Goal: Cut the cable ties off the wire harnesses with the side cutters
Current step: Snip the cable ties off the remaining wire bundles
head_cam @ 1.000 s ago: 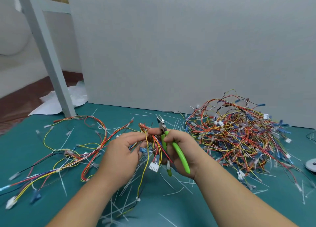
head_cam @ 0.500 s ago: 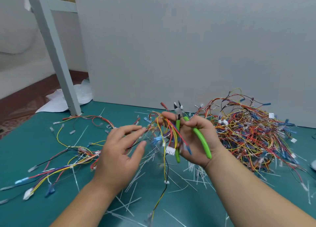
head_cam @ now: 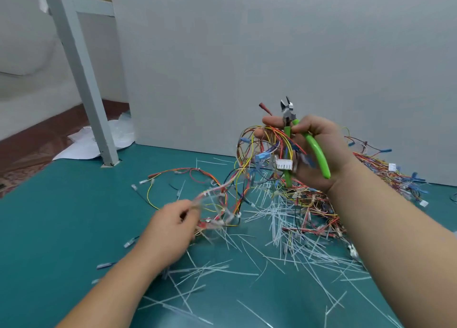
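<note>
**Hand and Tool Positions at the Bench**

The right hand (head_cam: 333, 142) is held up above the teal table (head_cam: 61, 216), with the palm turned toward the camera and the forearm entering from the lower right. The side cutters (head_cam: 319, 154) are gripped in this hand. One green handle is laid across the palm under the curled fingers, and the other is partly hidden behind wires. The steel head is pointed upward, and the jaws are seen slightly parted.

A wire harness (head_cam: 269, 149) is pinched in the same hand between thumb and forefinger, just beside the cutter head. Its coloured wires are hung in loops below the hand, and a white connector (head_cam: 284, 165) is seen in front of the palm.

The left hand (head_cam: 170, 231) is held low, just over the table, with its back toward the camera and the forearm entering from the lower left. Its fingers are curled, and a second harness (head_cam: 217, 196) is pinched at the fingertips. This area is blurred, so the grip is not shown in detail. The second harness is run upward toward the bundle in the right hand; whether the two are joined cannot be told.

Cut cable ties (head_cam: 279, 219) are scattered as white strips on the table between and in front of the forearms. A harness pile (head_cam: 385, 169) is seen behind the right forearm, near the grey panel (head_cam: 247, 55).
</note>
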### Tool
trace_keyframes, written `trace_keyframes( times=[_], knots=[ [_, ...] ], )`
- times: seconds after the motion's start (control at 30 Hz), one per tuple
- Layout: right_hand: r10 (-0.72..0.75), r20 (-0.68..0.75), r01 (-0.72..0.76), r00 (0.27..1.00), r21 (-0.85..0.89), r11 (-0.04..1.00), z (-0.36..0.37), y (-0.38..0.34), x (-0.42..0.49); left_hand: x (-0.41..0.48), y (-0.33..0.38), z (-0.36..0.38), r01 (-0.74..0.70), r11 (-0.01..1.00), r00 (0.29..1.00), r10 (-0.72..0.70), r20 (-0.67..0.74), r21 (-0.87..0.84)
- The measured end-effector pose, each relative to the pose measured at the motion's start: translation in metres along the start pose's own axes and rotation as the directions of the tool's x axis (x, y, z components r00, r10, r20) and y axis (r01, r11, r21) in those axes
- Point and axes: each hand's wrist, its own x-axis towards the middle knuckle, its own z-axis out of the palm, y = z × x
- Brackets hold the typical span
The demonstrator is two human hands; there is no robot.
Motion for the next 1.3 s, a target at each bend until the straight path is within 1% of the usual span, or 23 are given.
trace_keyframes(
  times=[0.03, 0.07, 0.13, 0.2, 0.23, 0.33, 0.37, 0.4, 0.47, 0.5, 0.53, 0.63, 0.7, 0.8, 0.87, 0.9, 0.97, 1.0, 1.03, 1.1, 1.17, 1.23, 1.3],
  knots=[
    [-0.009, -0.031, 0.008, 0.999, -0.029, 1.000, 0.000, -0.001, 0.000, 0.002, 0.000, -0.003, 0.001, 0.999, 0.993, -0.006, -0.117, -0.046],
    [-0.020, -0.070, 0.016, 0.997, -0.054, 0.998, -0.001, -0.002, 0.001, 0.004, 0.000, -0.008, -0.010, 0.996, 0.970, -0.011, -0.245, -0.084],
    [-0.059, -0.180, 0.037, 0.982, -0.123, 0.992, -0.005, -0.001, 0.004, 0.009, -0.001, -0.020, -0.046, 0.972, 0.891, -0.065, -0.449, -0.232],
    [-0.116, -0.287, 0.071, 0.951, -0.164, 0.984, -0.013, 0.002, 0.007, 0.020, -0.005, -0.037, -0.072, 0.922, 0.820, -0.163, -0.548, -0.381],
    [-0.147, -0.323, 0.105, 0.935, -0.144, 0.984, -0.017, 0.003, 0.008, 0.026, -0.008, -0.046, -0.075, 0.904, 0.787, -0.205, -0.581, -0.421],
    [-0.224, -0.391, 0.214, 0.893, -0.070, 0.974, -0.026, 0.004, 0.008, 0.039, -0.023, -0.064, -0.012, 0.919, 0.707, -0.271, -0.653, -0.394],
    [-0.239, -0.394, 0.221, 0.887, -0.092, 0.971, -0.028, 0.004, 0.007, 0.041, -0.029, -0.066, 0.028, 0.934, 0.706, -0.271, -0.654, -0.357],
    [-0.251, -0.382, 0.217, 0.889, -0.131, 0.967, -0.030, 0.003, 0.006, 0.043, -0.034, -0.068, 0.073, 0.946, 0.723, -0.269, -0.636, -0.317],
    [-0.278, -0.345, 0.224, 0.896, -0.189, 0.956, -0.030, 0.000, 0.007, 0.043, -0.039, -0.066, 0.152, 0.959, 0.792, -0.264, -0.550, -0.241],
    [-0.308, -0.339, 0.255, 0.889, -0.193, 0.948, -0.030, -0.004, 0.008, 0.042, -0.041, -0.063, 0.182, 0.965, 0.823, -0.255, -0.508, -0.190],
    [-0.352, -0.353, 0.304, 0.867, -0.184, 0.935, -0.029, -0.010, 0.009, 0.041, -0.043, -0.061, 0.205, 0.970, 0.843, -0.243, -0.480, -0.131],
    [-0.466, -0.451, 0.458, 0.761, -0.134, 0.879, -0.036, -0.035, 0.014, 0.038, -0.054, -0.056, 0.278, 0.960, 0.881, -0.241, -0.408, 0.032],
    [-0.506, -0.470, 0.477, 0.723, -0.191, 0.858, -0.046, -0.049, 0.017, 0.038, -0.063, -0.051, 0.327, 0.938, 0.902, -0.274, -0.335, 0.113],
    [-0.568, -0.485, 0.425, 0.665, -0.381, 0.821, -0.058, -0.062, 0.021, 0.040, -0.073, -0.045, 0.361, 0.920, 0.905, -0.306, -0.297, 0.150],
    [-0.586, -0.526, 0.406, 0.616, -0.426, 0.809, -0.065, -0.069, 0.022, 0.040, -0.078, -0.045, 0.374, 0.914, 0.900, -0.318, -0.298, 0.157],
    [-0.576, -0.543, 0.362, 0.611, -0.455, 0.814, -0.071, -0.072, 0.021, 0.040, -0.081, -0.045, 0.381, 0.910, 0.900, -0.324, -0.290, 0.164],
    [-0.514, -0.539, 0.180, 0.667, -0.553, 0.813, -0.086, -0.074, 0.021, 0.040, -0.083, -0.048, 0.396, 0.899, 0.903, -0.344, -0.258, 0.185],
    [-0.485, -0.533, 0.084, 0.693, -0.609, 0.789, -0.095, -0.073, 0.021, 0.041, -0.083, -0.050, 0.404, 0.892, 0.904, -0.355, -0.240, 0.204],
    [-0.467, -0.537, 0.009, 0.702, -0.650, 0.760, -0.103, -0.071, 0.021, 0.042, -0.083, -0.053, 0.413, 0.882, 0.903, -0.365, -0.226, 0.225],
    [-0.442, -0.576, -0.094, 0.687, -0.675, 0.732, -0.118, -0.068, 0.022, 0.043, -0.083, -0.059, 0.433, 0.866, 0.896, -0.384, -0.222, 0.251],
    [-0.365, -0.606, -0.223, 0.707, -0.681, 0.697, -0.128, -0.065, 0.022, 0.043, -0.084, -0.066, 0.453, 0.854, 0.885, -0.397, -0.244, 0.255],
    [-0.279, -0.606, -0.360, 0.745, -0.718, 0.596, -0.134, -0.061, 0.022, 0.042, -0.083, -0.071, 0.466, 0.841, 0.878, -0.401, -0.260, 0.276],
    [-0.246, -0.577, -0.437, 0.778, -0.780, 0.448, -0.135, -0.057, 0.024, 0.042, -0.080, -0.074, 0.473, 0.830, 0.877, -0.411, -0.251, 0.294]
  ],
)
